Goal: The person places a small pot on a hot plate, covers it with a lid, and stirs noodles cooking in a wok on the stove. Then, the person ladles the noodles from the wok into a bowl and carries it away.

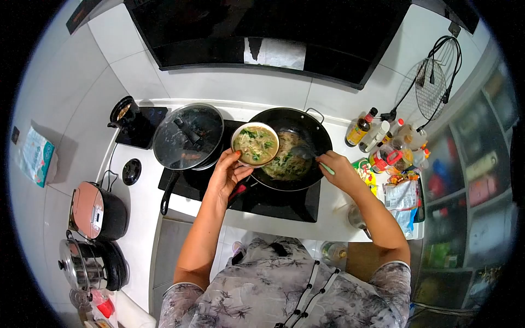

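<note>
My left hand (228, 174) grips a round bowl (255, 123) from its lower left side. Noodle soup (257, 143) with green leaves fills the bowl, which is held over the left edge of a black wok (314, 130). In my right hand (338, 171) is the light green handle of a ladle (302, 153). Its dark head rests in the wok, among noodles and greens in broth (284, 169). The wok sits on the black cooktop (290, 206).
A lidded pan (188, 134) stands left of the wok, its handle jutting forward. Sauce bottles (360, 130) and packets (401, 195) crowd the counter's right side. A rice cooker (98, 210) and a steel pot (82, 265) line the left. A range hood (262, 27) hangs overhead.
</note>
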The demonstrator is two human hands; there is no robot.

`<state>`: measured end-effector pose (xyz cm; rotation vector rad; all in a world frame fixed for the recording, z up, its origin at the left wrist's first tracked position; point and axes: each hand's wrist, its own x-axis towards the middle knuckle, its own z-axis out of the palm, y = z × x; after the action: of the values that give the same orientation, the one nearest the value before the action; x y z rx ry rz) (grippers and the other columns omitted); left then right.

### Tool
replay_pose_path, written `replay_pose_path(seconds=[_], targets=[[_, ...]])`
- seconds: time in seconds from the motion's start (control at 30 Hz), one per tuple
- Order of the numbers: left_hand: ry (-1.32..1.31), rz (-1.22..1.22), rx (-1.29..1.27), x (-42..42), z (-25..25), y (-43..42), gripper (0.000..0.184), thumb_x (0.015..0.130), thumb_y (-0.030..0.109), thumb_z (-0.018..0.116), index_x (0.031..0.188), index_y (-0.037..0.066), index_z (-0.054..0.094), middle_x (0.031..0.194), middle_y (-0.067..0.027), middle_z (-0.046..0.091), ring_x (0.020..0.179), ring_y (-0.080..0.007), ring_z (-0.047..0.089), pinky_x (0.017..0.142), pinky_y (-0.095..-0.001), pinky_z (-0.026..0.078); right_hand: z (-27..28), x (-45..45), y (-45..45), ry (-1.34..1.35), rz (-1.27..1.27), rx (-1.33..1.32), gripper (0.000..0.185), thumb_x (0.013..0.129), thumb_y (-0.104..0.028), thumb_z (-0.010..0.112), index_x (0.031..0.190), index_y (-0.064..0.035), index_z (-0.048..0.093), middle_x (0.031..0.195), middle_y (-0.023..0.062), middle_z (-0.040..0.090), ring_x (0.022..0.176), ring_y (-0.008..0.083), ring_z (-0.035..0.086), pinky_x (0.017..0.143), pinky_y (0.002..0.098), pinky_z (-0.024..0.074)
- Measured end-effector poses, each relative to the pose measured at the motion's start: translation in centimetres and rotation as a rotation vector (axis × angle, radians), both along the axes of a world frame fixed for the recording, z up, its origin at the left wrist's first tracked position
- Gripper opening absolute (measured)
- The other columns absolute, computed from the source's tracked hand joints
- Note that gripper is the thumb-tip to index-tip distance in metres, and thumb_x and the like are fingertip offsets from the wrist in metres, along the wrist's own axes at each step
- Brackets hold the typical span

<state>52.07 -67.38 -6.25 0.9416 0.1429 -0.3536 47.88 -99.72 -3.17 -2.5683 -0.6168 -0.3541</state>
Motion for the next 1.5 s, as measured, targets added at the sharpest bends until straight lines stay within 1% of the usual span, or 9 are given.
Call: replay_pose_path(seconds=[0.07,0.23,0.33,0.53,0.67,0.8,0.93,1.23,1.5], targets=[[0.001,-0.001,-0.008,0.1,-0.2,0.4,0.047,0.084,0.022,0.06,0.122,0.004,0.04,0.097,-0.0178,0.059,0.084,-0.0284,0.066,0.074,-0.0389,0.057,0.9,-1.0,0.0,0.084,0.076,0.082,0.016,0.077,-0.003,0.06,0.092,0.0,0.062,0.082,0.0163,0.057,0.072,0.0352,0.057,0.065,0.0397,0.0481],[0.004,0.004,-0.005,0.3,-0.6,0.9,0.044,0.085,0.021,0.058,0.121,0.004,0.041,0.096,-0.0169,0.06,0.083,-0.028,0.066,0.074,-0.0393,0.057,0.3,-3.5,0.9,0.066,0.242,0.078,0.018,0.076,-0.004,0.061,0.093,0.0001,0.058,0.08,0.0148,0.055,0.076,0.0336,0.056,0.066,0.0401,0.0482],[0.017,0.001,-0.005,0.6,-0.7,0.9,0.041,0.085,0.022,0.059,0.118,0.005,0.042,0.095,-0.0165,0.06,0.082,-0.0279,0.066,0.074,-0.0393,0.057,-0.4,-4.1,1.2,0.14,0.284,-0.17,0.024,0.072,-0.004,0.063,0.096,-0.0025,0.057,0.08,0.0145,0.053,0.076,0.0323,0.057,0.065,0.0402,0.0478],[-0.004,-0.001,-0.003,0.7,-0.3,1.1,0.041,0.084,0.025,0.061,0.117,0.006,0.043,0.095,-0.0165,0.06,0.082,-0.0283,0.066,0.073,-0.0383,0.057,-4.5,-0.8,-0.2,-0.084,0.199,-0.144,0.026,0.071,-0.004,0.063,0.097,-0.0028,0.057,0.081,0.0141,0.051,0.074,0.0321,0.056,0.063,0.0403,0.0475],[0.006,0.028,0.009,0.6,-0.3,1.1,0.042,0.083,0.025,0.061,0.117,0.006,0.043,0.095,-0.0167,0.06,0.082,-0.0284,0.066,0.073,-0.0379,0.057,-4.0,1.4,-0.8,-0.11,0.095,-0.026,0.033,0.068,-0.001,0.063,0.099,-0.0031,0.056,0.083,0.0142,0.05,0.078,0.033,0.056,0.066,0.041,0.0472],[0.009,0.024,0.019,0.6,-0.6,1.4,0.042,0.083,0.025,0.062,0.117,0.009,0.044,0.099,-0.0168,0.058,0.083,-0.0299,0.065,0.073,-0.0388,0.057,-3.8,5.3,-0.3,-0.127,0.149,-0.065,0.043,0.063,0.002,0.064,0.105,-0.0043,0.055,0.09,0.015,0.051,0.089,0.034,0.054,0.075,0.0395,0.0466],[0.033,0.058,0.024,0.2,-0.2,1.2,0.039,0.083,0.025,0.061,0.116,0.011,0.047,0.102,-0.0166,0.057,0.086,-0.0316,0.064,0.073,-0.0399,0.056,-5.5,9.0,0.8,-0.139,0.283,-0.154,0.051,0.059,0.003,0.064,0.107,-0.0054,0.054,0.095,0.0141,0.052,0.094,0.0331,0.053,0.078,0.0395,0.047],[0.01,0.042,0.046,0.5,-0.4,1.3,0.045,0.083,0.028,0.061,0.121,0.01,0.045,0.105,-0.0171,0.057,0.088,-0.0318,0.064,0.076,-0.0392,0.055,-3.7,6.0,-3.4,0.017,0.267,-0.297,0.049,0.058,0.005,0.064,0.105,-0.0064,0.057,0.092,0.0129,0.053,0.092,0.0323,0.054,0.077,0.0394,0.0477],[0.0,-0.019,0.025,1.1,-0.7,-0.5,0.041,0.083,0.028,0.061,0.117,0.01,0.046,0.101,-0.0164,0.059,0.082,-0.0297,0.065,0.074,-0.0378,0.056,-2.4,4.8,-4.3,0.093,0.23,-0.246,0.039,0.06,0.005,0.062,0.098,-0.0045,0.057,0.09,0.0129,0.053,0.091,0.0316,0.055,0.075,0.0396,0.0477]])
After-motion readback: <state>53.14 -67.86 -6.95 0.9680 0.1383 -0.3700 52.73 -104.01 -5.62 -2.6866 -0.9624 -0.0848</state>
